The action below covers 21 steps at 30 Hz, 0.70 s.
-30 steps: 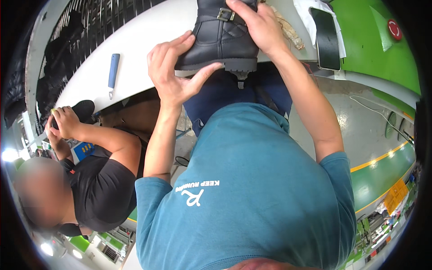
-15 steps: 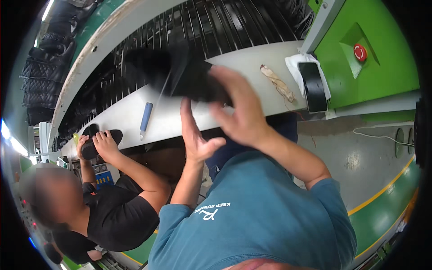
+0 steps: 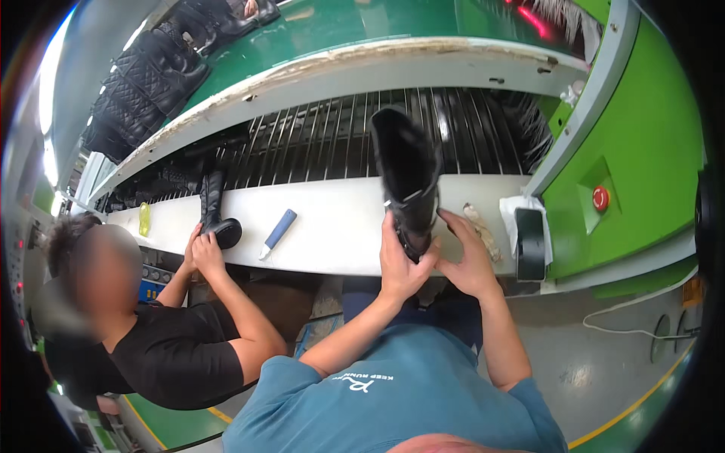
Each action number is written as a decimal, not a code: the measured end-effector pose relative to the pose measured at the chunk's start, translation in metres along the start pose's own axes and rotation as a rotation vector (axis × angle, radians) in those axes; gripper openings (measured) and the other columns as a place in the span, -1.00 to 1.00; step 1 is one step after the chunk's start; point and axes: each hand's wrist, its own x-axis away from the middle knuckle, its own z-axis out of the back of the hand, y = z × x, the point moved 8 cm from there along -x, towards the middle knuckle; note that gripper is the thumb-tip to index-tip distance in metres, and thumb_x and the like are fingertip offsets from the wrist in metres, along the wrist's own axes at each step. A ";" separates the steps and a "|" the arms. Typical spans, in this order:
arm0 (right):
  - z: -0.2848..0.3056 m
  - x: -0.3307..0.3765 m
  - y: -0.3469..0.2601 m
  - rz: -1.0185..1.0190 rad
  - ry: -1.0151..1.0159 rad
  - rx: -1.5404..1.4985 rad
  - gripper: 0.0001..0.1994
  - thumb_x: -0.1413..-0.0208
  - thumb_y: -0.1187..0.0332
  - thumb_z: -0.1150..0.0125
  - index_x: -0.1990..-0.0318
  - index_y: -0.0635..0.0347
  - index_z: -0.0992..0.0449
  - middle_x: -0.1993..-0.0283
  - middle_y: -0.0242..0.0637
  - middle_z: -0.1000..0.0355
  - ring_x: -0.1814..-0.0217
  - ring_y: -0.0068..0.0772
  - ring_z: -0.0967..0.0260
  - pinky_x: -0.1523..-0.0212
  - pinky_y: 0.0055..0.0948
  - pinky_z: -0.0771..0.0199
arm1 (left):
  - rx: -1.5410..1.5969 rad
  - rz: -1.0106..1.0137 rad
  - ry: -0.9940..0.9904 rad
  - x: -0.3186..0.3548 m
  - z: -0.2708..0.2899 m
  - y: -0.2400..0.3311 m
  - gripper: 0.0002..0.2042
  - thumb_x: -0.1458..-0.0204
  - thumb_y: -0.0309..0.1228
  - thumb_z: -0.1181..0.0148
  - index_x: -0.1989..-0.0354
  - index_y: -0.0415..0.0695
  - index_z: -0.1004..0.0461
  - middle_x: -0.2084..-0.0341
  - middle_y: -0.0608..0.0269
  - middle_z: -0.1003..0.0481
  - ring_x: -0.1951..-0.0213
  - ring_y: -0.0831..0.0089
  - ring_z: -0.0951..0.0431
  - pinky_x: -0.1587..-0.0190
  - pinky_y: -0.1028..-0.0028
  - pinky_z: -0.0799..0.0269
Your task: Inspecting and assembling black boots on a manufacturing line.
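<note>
- Black boot (image 3: pixel 414 205), centre of the frame, held over the front part of the white surface (image 3: pixel 332 226), its open shaft toward the top.
- Left hand (image 3: pixel 404 270): grip closed around the boot's lower end. Right hand (image 3: pixel 468 266): grip loose, fingers spread just beside the boot; contact is unclear.
- The step in hand looks like handling and positioning the boot; the next move calls for a steady left grip while the right settles.
- Blue-handled tool (image 3: pixel 279 232) lies left of centre; phone (image 3: pixel 531 243) at centre right.
- Metal bars (image 3: pixel 302 143) run behind, across the upper middle.
</note>
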 end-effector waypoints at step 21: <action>-0.012 0.011 0.016 0.115 0.179 0.295 -0.75 -0.19 0.38 -0.51 -0.01 0.15 -0.71 0.02 -0.19 -0.68 -0.03 -0.02 -0.65 -0.02 -0.15 -0.65 | 0.584 -0.667 0.761 -0.111 0.206 0.138 -0.48 -0.17 -0.65 -0.46 -0.30 -0.48 -0.47 -0.17 -0.09 -0.61 -0.13 0.24 -0.69 -0.22 0.28 -0.64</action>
